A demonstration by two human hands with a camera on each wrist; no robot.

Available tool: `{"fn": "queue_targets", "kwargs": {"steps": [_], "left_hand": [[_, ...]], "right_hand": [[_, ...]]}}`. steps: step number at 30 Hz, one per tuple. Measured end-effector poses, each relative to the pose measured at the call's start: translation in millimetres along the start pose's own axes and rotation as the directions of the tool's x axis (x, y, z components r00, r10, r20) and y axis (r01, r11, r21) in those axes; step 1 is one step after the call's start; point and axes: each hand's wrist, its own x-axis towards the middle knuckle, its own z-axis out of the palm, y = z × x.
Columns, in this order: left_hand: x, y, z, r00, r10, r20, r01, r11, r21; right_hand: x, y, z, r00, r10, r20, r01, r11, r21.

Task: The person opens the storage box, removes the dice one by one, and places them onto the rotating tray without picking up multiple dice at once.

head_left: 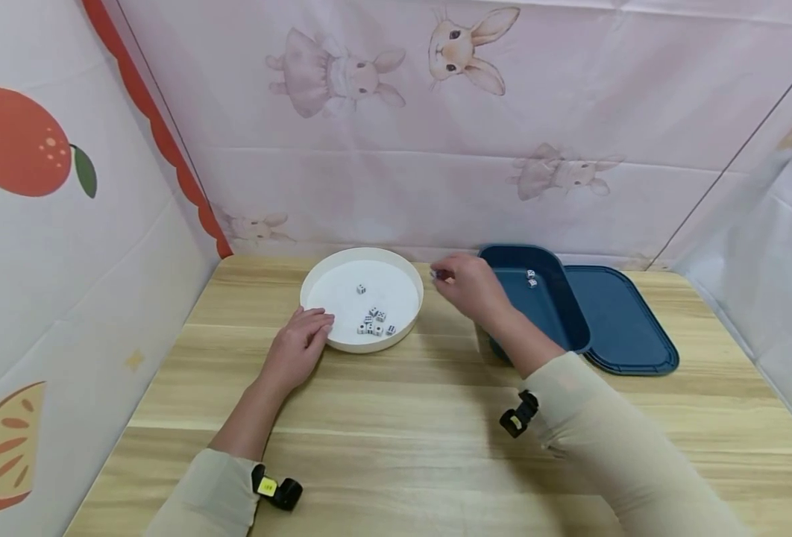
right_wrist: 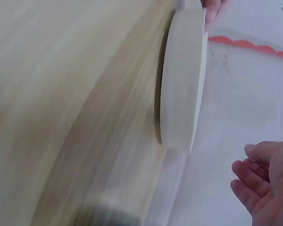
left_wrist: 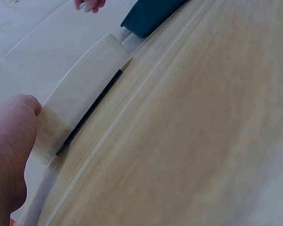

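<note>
My left hand (head_left: 297,349) rests on the near left rim of a round white tray (head_left: 315,277), fingers lying over its edge. Several white dice with dark pips cluster toward the tray's near right; one die (head_left: 361,289) lies apart, farther back. Between the tray and a dark blue box (head_left: 545,317), my right hand (head_left: 474,287) is raised, pinching a small die (head_left: 435,274) at its fingertips. The left wrist view shows that die (left_wrist: 86,7) as a pale blur; in the right wrist view the fingers hide it. Two dice (head_left: 532,279) lie inside the box.
A flat blue lid (head_left: 620,321) lies on the wooden table (head_left: 396,440), right of the box and partly behind it. Fabric walls (head_left: 382,194) with rabbit and fruit prints stand at the back and sides. My right forearm crosses the box's near left side.
</note>
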Motion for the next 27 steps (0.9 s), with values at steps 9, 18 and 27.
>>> {"fn": "queue_targets", "kwargs": {"steps": [9, 18, 27], "left_hand": [[-0.6, -0.2, -1.7, 1.0, -0.008, -0.006, 0.008, 1.0, 0.002], [-0.4, 2.3, -0.7, 1.0, -0.009, 0.005, 0.009, 1.0, 0.006], [-0.9, 2.6, -1.5, 1.0, -0.014, 0.005, 0.013, 1.0, 0.017]], "right_hand": [[15.0, -30.0, 47.7, 0.99, -0.053, 0.132, 0.048, 0.998, 0.041], [16.1, -39.3, 82.6, 0.971, -0.023, 0.237, 0.032, 0.999, -0.035], [19.3, -36.7, 84.9, 0.976, 0.039, 0.216, -0.023, 0.997, -0.079]]}}
